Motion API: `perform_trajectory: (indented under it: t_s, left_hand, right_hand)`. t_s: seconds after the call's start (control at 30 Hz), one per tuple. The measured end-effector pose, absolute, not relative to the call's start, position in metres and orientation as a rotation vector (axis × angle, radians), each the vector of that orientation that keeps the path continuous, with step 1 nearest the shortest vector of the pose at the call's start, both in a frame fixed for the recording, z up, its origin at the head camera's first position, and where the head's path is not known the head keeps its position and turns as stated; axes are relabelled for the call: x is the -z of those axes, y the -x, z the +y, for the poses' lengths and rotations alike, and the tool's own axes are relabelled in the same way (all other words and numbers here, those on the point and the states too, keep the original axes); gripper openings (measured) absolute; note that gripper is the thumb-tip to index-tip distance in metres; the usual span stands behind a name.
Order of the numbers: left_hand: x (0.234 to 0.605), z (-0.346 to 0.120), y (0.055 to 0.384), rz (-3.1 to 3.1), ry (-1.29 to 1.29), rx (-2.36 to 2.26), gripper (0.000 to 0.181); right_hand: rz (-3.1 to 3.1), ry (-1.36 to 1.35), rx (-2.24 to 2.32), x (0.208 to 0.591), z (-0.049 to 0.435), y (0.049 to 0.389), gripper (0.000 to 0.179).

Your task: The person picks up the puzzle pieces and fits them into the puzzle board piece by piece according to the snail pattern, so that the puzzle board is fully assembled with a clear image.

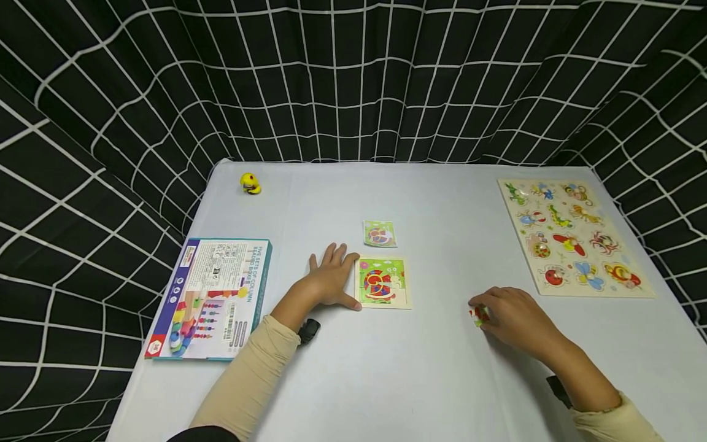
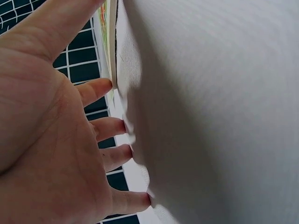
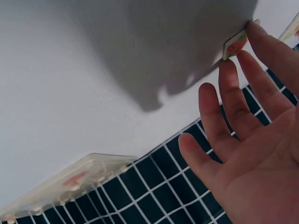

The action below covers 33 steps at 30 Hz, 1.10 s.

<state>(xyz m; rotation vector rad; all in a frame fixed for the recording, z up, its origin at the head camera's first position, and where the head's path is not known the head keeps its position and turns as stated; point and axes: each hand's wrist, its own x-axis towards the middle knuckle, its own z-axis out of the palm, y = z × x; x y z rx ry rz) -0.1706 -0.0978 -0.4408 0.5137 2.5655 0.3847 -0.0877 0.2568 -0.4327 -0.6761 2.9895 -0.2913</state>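
My left hand [image 1: 329,283] lies with fingers spread at the left side of a small square puzzle board [image 1: 407,298]. Its thumb and index finger touch the board's left corners, and the other fingertips rest on the table. A colourful picture, mostly red and green, fills much of the board. Off to the right, my right hand [image 1: 510,316] pinches a small puzzle piece [image 3: 235,45] between thumb and fingers, just over the table. Red and green show on the piece; the fingers cover part of it. A small picture card [image 1: 380,234] lies just beyond the board.
A boxed bead toy [image 1: 212,298] lies at the left. The yellow figurine [image 1: 251,183] stands at the back left. At the right lies a large wooden peg puzzle [image 1: 577,236] with animal and insect pieces. Black cloth with a white grid [image 1: 353,80] surrounds the white table [image 1: 386,374].
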Motion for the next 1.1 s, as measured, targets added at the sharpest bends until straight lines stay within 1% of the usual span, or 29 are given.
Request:
perform_trajectory:
  t_s: [0.27, 0.47, 0.7, 0.87, 1.1]
  left_hand:
    - [0.444, -0.095, 0.171, 2.574, -0.541, -0.395, 0.111]
    - [0.443, -0.096, 0.172, 2.567, -0.529, -0.402, 0.111]
    - [0.441, -0.095, 0.172, 2.562, -0.526, -0.407, 0.110]
    - [0.441, -0.093, 0.171, 2.564, -0.527, -0.405, 0.110]
    - [0.438, -0.092, 0.172, 2.569, -0.525, -0.383, 0.110]
  right_hand:
    - [3.010, 0.733, 0.318, 0.433, 0.253, 0.092, 0.036]
    - [3.009, 0.869, 0.376, 0.433, 0.214, 0.105, 0.032]
    - [3.016, 1.045, 0.317, 0.436, 0.167, 0.124, 0.028]
    - [3.016, 1.095, 0.279, 0.439, 0.154, 0.129, 0.027]
    - [3.080, 1.076, 0.193, 0.443, 0.147, 0.129, 0.024]
